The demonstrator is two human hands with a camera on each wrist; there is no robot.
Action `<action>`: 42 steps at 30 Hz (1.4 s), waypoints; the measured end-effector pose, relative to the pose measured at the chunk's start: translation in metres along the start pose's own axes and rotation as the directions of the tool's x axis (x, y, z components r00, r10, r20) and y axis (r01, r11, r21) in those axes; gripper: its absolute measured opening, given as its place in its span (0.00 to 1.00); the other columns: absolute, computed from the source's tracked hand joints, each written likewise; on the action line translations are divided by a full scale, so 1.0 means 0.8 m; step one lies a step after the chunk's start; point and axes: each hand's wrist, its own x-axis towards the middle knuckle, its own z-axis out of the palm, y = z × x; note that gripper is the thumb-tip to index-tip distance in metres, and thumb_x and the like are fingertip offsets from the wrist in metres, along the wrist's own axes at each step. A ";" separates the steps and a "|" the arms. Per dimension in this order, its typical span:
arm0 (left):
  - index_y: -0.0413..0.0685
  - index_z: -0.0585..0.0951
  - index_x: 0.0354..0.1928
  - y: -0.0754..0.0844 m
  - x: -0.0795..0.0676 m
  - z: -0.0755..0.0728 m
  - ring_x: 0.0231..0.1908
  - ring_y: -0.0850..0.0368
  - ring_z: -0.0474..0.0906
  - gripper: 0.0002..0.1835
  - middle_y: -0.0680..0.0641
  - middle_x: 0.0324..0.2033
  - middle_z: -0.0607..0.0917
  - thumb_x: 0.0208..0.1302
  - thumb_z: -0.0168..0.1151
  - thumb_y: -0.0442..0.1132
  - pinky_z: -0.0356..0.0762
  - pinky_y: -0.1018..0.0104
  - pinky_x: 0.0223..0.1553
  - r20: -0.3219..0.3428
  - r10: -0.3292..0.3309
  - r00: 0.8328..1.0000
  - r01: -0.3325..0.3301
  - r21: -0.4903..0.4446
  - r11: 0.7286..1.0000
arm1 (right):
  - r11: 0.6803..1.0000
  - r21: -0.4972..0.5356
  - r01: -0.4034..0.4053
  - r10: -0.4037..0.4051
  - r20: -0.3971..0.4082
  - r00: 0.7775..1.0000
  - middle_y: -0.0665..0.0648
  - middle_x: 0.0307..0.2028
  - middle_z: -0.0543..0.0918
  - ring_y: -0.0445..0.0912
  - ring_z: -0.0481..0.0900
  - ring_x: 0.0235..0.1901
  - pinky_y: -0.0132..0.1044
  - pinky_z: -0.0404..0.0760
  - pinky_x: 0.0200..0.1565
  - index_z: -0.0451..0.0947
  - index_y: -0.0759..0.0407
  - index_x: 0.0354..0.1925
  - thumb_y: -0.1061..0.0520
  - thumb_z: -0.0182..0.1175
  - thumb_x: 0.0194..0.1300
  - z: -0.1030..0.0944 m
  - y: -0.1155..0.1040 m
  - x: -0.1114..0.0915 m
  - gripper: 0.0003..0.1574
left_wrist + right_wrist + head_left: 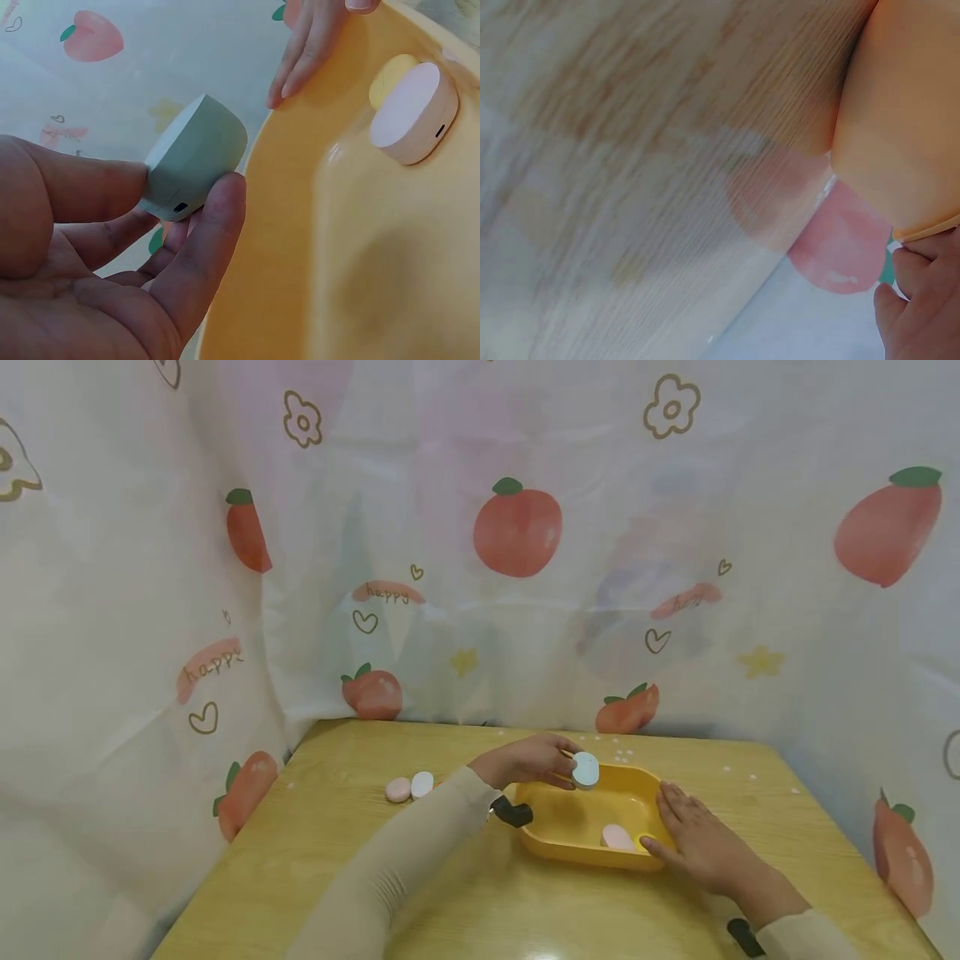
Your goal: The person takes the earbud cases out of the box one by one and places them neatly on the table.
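Observation:
My left hand [536,760] pinches a small pale mint-green earbud case [196,157] between thumb and fingers, above the left-back part of a yellow plastic tray [570,855]. A dark port slot shows on the case. My right hand [708,843] rests on the tray's right end with its fingers straight, the thumb near the front corner. In the right wrist view only part of that hand [930,296] shows at the rim. Inside the tray lie a pale pink case [412,116] with a similar slot and a yellow rounded piece [391,81], partly hidden behind it.
Left of the tray, a pink rounded case [398,790] and a white one [422,784] stand on the wooden table [300,860]. An orange bit [438,783] shows behind my left sleeve. Fruit-printed cloth [517,635] hangs behind and at both sides.

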 end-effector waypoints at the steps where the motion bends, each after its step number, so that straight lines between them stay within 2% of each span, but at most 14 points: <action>1: 0.32 0.71 0.61 0.001 -0.003 -0.003 0.43 0.48 0.82 0.18 0.41 0.42 0.81 0.71 0.51 0.26 0.81 0.54 0.47 0.004 -0.001 1.000 0.001 0.000 1.000 | 1.000 0.004 -0.002 0.002 0.008 1.000 0.74 0.72 0.49 0.67 0.47 0.70 0.59 0.45 0.69 0.52 0.78 0.69 0.34 0.47 0.73 0.000 0.000 -0.001 0.53; 7: 0.33 0.72 0.62 0.004 -0.024 -0.021 0.44 0.48 0.81 0.18 0.40 0.45 0.81 0.71 0.51 0.26 0.81 0.57 0.46 -0.007 0.016 1.000 -0.016 -0.011 1.000 | 1.000 -0.012 0.008 -0.008 0.011 1.000 0.74 0.72 0.48 0.67 0.46 0.70 0.59 0.45 0.69 0.51 0.79 0.69 0.34 0.46 0.73 0.001 0.002 0.000 0.53; 12: 0.35 0.73 0.61 0.008 -0.048 -0.038 0.44 0.49 0.81 0.18 0.40 0.46 0.81 0.71 0.53 0.27 0.81 0.57 0.47 -0.037 0.018 0.999 -0.019 -0.027 0.999 | 1.000 -0.017 0.012 -0.012 0.015 1.000 0.74 0.72 0.47 0.67 0.45 0.71 0.60 0.44 0.69 0.50 0.79 0.70 0.33 0.46 0.73 0.001 0.005 0.006 0.54; 17: 0.34 0.72 0.61 0.005 -0.068 -0.050 0.45 0.48 0.81 0.18 0.38 0.47 0.80 0.71 0.53 0.28 0.80 0.55 0.48 -0.033 0.030 0.999 -0.030 -0.017 0.999 | 1.000 -0.013 0.005 -0.004 0.024 1.000 0.73 0.73 0.46 0.66 0.43 0.71 0.57 0.42 0.70 0.48 0.78 0.70 0.32 0.45 0.73 0.001 0.009 0.004 0.55; 25: 0.32 0.68 0.64 -0.017 -0.096 -0.073 0.46 0.48 0.79 0.21 0.38 0.50 0.77 0.71 0.52 0.27 0.79 0.51 0.50 -0.077 0.021 0.997 -0.024 -0.034 0.999 | 1.000 -0.020 0.000 0.001 0.026 1.000 0.74 0.72 0.47 0.67 0.44 0.71 0.61 0.47 0.68 0.51 0.79 0.69 0.32 0.46 0.72 -0.003 0.006 0.004 0.55; 32: 0.34 0.71 0.63 -0.040 -0.126 -0.087 0.44 0.50 0.80 0.20 0.39 0.51 0.76 0.71 0.53 0.29 0.79 0.53 0.50 -0.135 -0.027 0.990 0.026 -0.011 1.000 | 1.000 -0.022 0.002 -0.002 0.023 1.000 0.74 0.72 0.48 0.67 0.45 0.71 0.62 0.48 0.67 0.52 0.79 0.69 0.32 0.46 0.72 -0.003 0.005 0.005 0.55; 39: 0.34 0.69 0.64 -0.063 -0.146 -0.096 0.45 0.48 0.80 0.21 0.37 0.52 0.78 0.70 0.55 0.29 0.76 0.49 0.53 -0.092 -0.019 0.996 0.016 -0.034 0.999 | 1.000 0.005 -0.012 0.012 0.019 1.000 0.74 0.72 0.47 0.67 0.44 0.71 0.59 0.45 0.69 0.50 0.78 0.70 0.32 0.46 0.72 0.001 0.006 0.001 0.55; 42: 0.33 0.70 0.63 -0.075 -0.154 -0.096 0.45 0.48 0.81 0.21 0.37 0.50 0.78 0.70 0.55 0.29 0.79 0.53 0.50 -0.095 -0.014 0.995 0.010 -0.045 0.999 | 1.000 0.021 -0.010 0.010 0.017 1.000 0.73 0.72 0.46 0.67 0.44 0.71 0.58 0.43 0.69 0.50 0.78 0.70 0.33 0.47 0.72 0.002 0.004 0.000 0.54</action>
